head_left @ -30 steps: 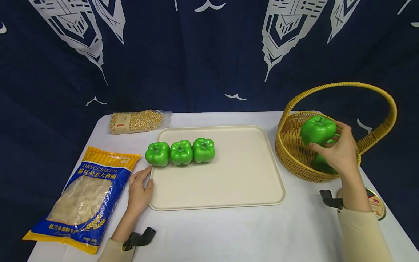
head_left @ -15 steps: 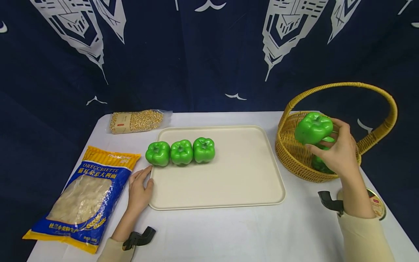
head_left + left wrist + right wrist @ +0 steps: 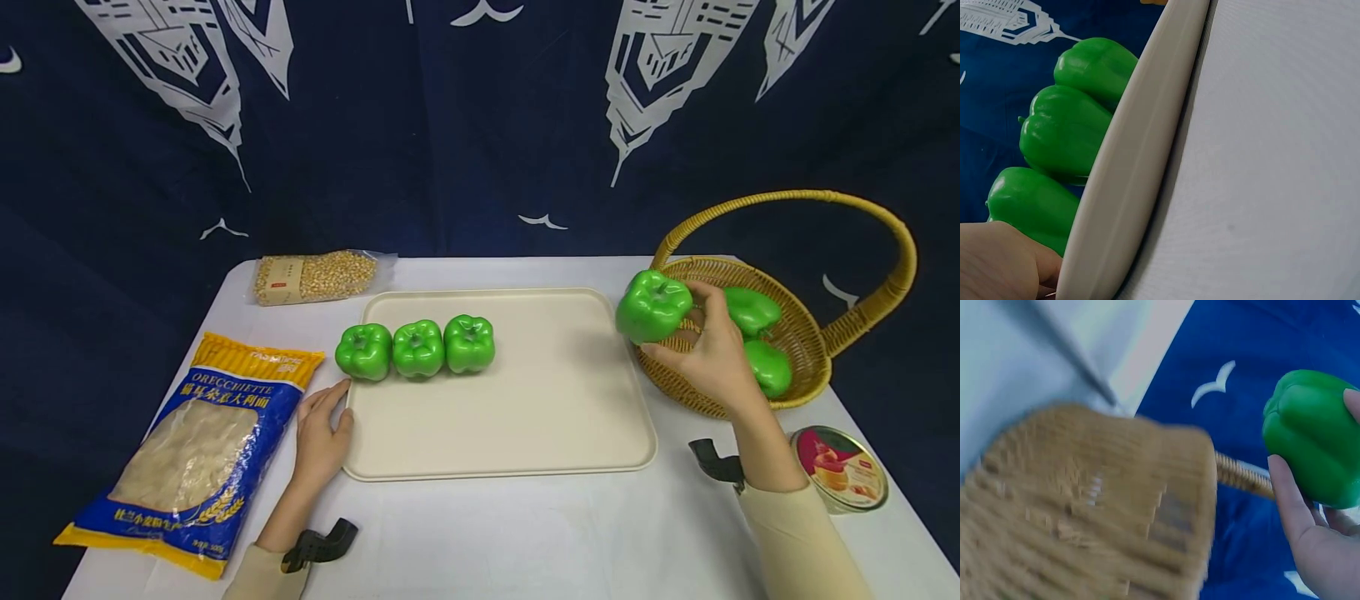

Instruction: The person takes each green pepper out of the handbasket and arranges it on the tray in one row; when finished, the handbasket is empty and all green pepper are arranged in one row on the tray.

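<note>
Gripped between thumb and fingers of my right hand (image 3: 712, 354) is a green bell pepper (image 3: 652, 307), held above the left rim of the wicker basket (image 3: 806, 350). The right wrist view shows the same pepper (image 3: 1313, 437) clear of the basket. Two more green peppers (image 3: 768, 368) lie inside the basket. Three green bell peppers (image 3: 418, 348) stand in a row on the left part of the cream tray (image 3: 510, 425). My left hand (image 3: 321, 433) rests at the tray's left edge, its fingers fairly straight. In the left wrist view part of that hand (image 3: 1004, 259) shows beside the tray wall.
A blue and yellow orecchiette bag (image 3: 187, 458) lies left of the tray. Behind the tray's left corner is a bag of corn kernels (image 3: 322, 277). A round tin (image 3: 840, 468) sits in front of the basket, and the basket's handle (image 3: 787, 197) arches high over it.
My right hand has moved left with the bell pepper, from over the basket's middle to its left rim. The peppers in the basket and the tin are now more visible. My left hand stays put.
</note>
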A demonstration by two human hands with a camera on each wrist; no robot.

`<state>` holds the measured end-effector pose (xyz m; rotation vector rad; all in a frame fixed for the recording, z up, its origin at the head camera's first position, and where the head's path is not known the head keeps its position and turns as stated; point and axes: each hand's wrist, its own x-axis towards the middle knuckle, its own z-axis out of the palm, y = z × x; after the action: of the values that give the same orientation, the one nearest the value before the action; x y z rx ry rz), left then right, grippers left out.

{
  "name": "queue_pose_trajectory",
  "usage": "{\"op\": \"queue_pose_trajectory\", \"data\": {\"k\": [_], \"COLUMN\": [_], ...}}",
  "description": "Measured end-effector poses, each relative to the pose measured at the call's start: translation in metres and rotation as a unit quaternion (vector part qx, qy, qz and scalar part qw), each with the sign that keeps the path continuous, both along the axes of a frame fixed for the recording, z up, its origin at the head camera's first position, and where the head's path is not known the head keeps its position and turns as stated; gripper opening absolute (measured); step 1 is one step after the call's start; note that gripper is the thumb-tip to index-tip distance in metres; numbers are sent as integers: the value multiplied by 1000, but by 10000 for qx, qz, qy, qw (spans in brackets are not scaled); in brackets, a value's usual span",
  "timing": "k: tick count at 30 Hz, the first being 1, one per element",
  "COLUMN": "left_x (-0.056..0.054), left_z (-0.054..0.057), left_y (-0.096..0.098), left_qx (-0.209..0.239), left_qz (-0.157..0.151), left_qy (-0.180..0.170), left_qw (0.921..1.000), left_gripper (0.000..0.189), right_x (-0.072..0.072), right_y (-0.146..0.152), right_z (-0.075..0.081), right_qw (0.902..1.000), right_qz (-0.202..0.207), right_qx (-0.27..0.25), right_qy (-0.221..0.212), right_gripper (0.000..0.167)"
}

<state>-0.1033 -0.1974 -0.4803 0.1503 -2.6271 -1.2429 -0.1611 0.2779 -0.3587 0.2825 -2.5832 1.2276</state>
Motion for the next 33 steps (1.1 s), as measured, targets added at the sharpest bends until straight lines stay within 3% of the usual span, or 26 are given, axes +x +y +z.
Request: {"op": "queue_pose_trajectory", "data": {"k": [10,19,33], "left_x": [-1,-1,-1], "left_z": [1,2,3], "left_y": [0,0,0], "left_qx": [42,72,86], "left_qz": [-19,-10,27], "left_qy": [-139,-207,-224], "left_qw": [9999,9998,9997], "left_gripper": [45,45,45], "right_x": [-20,-35,-43], "right_y": [-44,-77,-101], "right_z": [-25,-40,-54], "right_qw": [9923,9873,9835], "right_qz": [1176,1535,1702], "right_qx": [-378,-287,147], "right_qy": [-32,-278,-599], "right_gripper": [102,95,95]}}
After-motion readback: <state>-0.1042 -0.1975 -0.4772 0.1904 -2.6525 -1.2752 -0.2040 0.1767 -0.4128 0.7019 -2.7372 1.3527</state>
